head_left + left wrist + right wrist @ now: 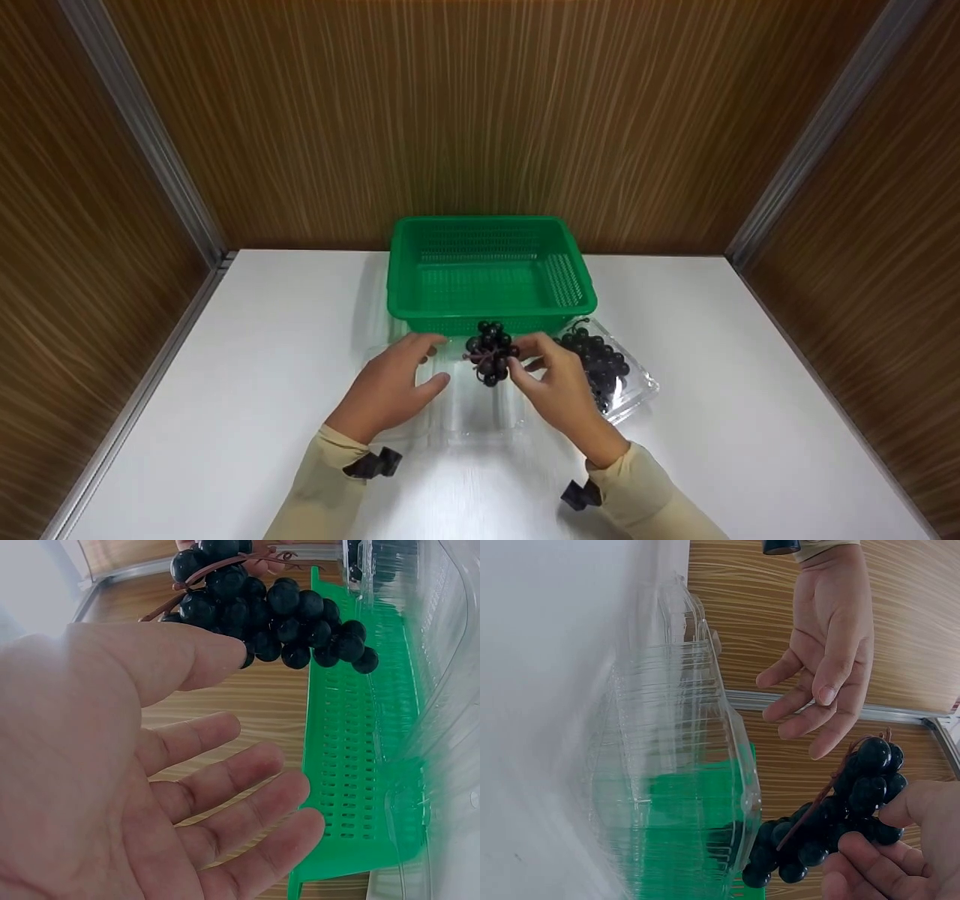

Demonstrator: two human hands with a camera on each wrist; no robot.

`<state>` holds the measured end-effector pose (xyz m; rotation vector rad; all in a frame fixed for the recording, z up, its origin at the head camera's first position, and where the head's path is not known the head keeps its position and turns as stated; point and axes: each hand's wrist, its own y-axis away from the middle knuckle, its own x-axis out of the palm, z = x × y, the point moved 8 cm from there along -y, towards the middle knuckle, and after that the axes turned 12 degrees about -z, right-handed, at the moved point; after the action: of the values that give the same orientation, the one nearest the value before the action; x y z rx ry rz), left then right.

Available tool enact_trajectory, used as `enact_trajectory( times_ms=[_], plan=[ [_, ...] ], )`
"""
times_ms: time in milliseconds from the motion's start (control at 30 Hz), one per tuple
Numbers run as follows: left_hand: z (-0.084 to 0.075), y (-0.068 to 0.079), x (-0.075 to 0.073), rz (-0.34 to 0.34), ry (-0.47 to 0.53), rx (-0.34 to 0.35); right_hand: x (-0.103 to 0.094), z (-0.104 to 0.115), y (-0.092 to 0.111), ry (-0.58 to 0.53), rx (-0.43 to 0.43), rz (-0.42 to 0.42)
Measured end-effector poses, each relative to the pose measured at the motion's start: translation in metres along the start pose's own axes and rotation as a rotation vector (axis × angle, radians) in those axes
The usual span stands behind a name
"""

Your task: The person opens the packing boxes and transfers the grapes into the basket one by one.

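My right hand (559, 390) pinches a small bunch of dark grapes (491, 356) between thumb and fingers, with its reddish-brown stem showing. The bunch hangs above an open clear plastic box (480, 429), seen side-on in the right wrist view. To the left of the grapes is my left hand (388, 388), its fingers apart and loosely bent, holding nothing. In the left wrist view its thumb (214, 656) overlaps the lower grapes, while the other fingers spread below them.
Behind the hands stands a green perforated basket (401, 274), close to the wood-grain back wall (480, 112). At the right, another bunch of dark grapes (600, 358) lies in a clear plastic tray (637, 384) on the white table (735, 390). Wood-grain panels flank both sides.
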<state>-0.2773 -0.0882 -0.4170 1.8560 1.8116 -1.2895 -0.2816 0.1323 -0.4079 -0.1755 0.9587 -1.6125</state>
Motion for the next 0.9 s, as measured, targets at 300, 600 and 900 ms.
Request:
enact_trajectory(
  times_ms=[300,600,900],
  plan=[
    [0.0002,0.0004,-0.0019,-0.001,0.016,-0.017,-0.0005,0.0003,0.0007,0.001,0.006,-0.002],
    [0.0001,-0.0015,-0.0036,-0.003,0.015,-0.019,-0.0009,0.0001,0.0000,0.005,0.010,0.001],
    [-0.0014,-0.0001,-0.0072,-0.039,0.028,-0.005,-0.0014,0.0017,-0.0004,0.020,0.013,-0.007]
  ],
)
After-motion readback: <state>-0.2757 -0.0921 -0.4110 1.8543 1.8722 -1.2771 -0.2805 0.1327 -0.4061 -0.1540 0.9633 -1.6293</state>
